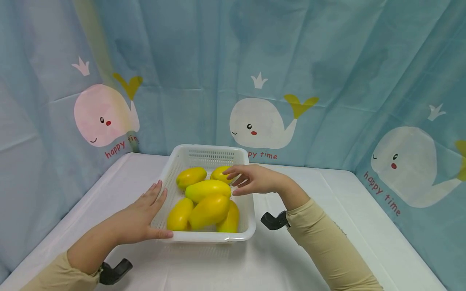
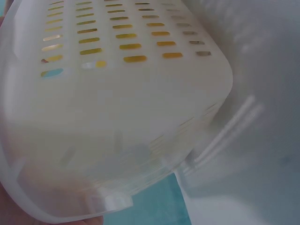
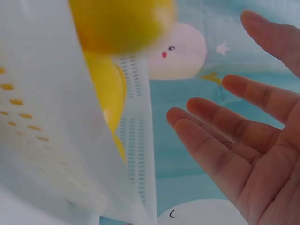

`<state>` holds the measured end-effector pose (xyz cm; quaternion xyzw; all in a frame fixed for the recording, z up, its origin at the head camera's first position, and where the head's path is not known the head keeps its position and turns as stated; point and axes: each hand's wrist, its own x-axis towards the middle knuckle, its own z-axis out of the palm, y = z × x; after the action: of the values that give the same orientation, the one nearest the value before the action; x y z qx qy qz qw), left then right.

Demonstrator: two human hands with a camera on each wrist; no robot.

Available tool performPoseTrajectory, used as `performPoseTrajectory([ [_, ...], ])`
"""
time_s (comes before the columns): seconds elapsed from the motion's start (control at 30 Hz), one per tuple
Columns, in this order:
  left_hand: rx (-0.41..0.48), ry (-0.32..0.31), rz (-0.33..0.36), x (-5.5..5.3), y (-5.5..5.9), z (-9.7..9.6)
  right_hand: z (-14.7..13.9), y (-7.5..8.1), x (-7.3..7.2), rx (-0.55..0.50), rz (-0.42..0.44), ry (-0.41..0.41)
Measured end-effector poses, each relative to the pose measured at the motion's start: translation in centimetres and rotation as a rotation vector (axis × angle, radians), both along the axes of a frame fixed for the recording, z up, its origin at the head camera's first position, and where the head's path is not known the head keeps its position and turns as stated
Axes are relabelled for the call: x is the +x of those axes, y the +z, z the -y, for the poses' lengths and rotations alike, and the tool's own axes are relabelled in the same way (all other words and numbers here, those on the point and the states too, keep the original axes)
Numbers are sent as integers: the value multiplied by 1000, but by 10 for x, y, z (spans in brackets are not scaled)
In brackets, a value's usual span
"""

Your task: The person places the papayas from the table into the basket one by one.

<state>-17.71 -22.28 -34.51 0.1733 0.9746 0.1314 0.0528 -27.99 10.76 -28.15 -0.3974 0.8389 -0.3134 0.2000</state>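
A white plastic basket (image 1: 205, 237) with slotted walls holds several yellow mangoes (image 1: 208, 190), smooth and oval, some with greenish ends. Two of them overlap in the middle, one lying across another. My left hand (image 1: 140, 214) rests at the basket's near left corner, fingers straight along the left rim and thumb on the front rim. Over the right rim hovers my right hand (image 1: 256, 180), its fingers spread and loosely bent near the back right mango (image 1: 219, 173). The right wrist view shows nothing between those fingers (image 3: 211, 150).
The basket stands on a white-covered table (image 1: 309, 178). Behind and at both sides hangs a blue curtain (image 1: 189, 60) printed with whales. Each wrist carries a black camera mount, one at the left (image 1: 115, 271) and one at the right (image 1: 274, 220).
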Motion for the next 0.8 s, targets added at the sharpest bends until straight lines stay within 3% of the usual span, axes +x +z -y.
performPoseTrajectory([
  [0.43,6,-10,-3,-1,-1,-2,-9,-5,-3,-6,-7,-28],
  [0.8,-22,-12,27,-6,1,-2,-37,-1,-12,-21,-22,-125],
])
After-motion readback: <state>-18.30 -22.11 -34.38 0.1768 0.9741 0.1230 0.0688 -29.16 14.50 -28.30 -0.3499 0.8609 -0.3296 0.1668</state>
